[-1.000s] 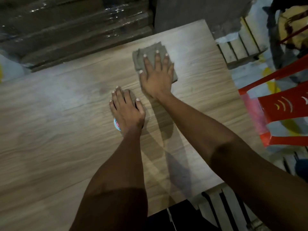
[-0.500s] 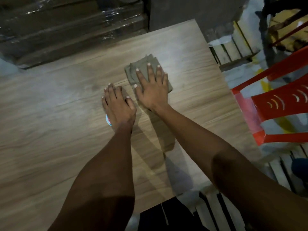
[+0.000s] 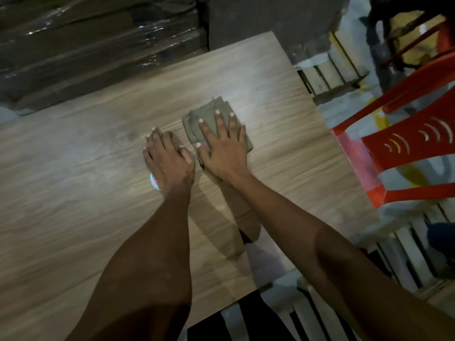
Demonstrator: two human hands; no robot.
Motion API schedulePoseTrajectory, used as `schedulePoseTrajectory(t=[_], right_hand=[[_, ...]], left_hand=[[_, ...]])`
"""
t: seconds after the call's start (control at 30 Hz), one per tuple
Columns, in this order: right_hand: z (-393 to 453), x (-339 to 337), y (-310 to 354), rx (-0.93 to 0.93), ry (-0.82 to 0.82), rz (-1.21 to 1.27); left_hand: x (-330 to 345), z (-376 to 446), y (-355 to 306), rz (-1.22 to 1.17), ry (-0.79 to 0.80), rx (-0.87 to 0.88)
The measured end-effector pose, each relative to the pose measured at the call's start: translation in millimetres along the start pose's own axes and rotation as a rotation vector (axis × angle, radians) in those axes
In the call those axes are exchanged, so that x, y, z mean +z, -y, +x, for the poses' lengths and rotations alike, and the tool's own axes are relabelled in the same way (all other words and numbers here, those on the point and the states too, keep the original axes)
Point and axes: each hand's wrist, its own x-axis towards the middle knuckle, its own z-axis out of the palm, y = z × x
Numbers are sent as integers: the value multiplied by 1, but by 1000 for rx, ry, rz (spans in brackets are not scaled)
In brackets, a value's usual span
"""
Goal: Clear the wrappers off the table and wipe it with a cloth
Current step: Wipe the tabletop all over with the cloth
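A folded grey-green cloth (image 3: 211, 113) lies on the wooden table (image 3: 73, 168), right of centre. My right hand (image 3: 222, 148) presses flat on the cloth with straight, spread fingers. Just left of it, my left hand (image 3: 167, 161) rests flat on the tabletop. A small light-blue and red wrapper (image 3: 154, 181) peeks out from under the heel of my left hand; most of it is hidden.
A red plastic chair (image 3: 406, 148) stands close to the table's right edge. Plastic-wrapped boards (image 3: 98, 45) are stacked beyond the far edge. Wooden pallet slats (image 3: 327, 67) lie on the floor at right and near the front corner.
My right hand has slid the cloth toward me and to the left, ending beside my left hand. The left hand has stayed flat over the wrapper.
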Motion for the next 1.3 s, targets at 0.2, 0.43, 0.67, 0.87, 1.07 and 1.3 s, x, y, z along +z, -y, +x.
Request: schedulePoseTrajectory(t=[0.2,0.43,0.67,0.87,1.07,1.3], right_hand=[[-5,-7,-25,286,-26,14],[-75,-1,-1,113,38,-21],[-92,-20,-34,428,64,-29],[-148,-19,-19,145,140,-53],[-164,-32,-54,428,122,-10],[-207,-19,-34,188,118,-16]], left_hand=[[-6,0,-2,-20,-9,5],[-14,-6,4,-129,-3,131],[-27,-22,24,-64,191,320],[-30,-29,37,116,384,369],[-36,-71,15,86,392,31],[-33,-193,5,74,332,35]])
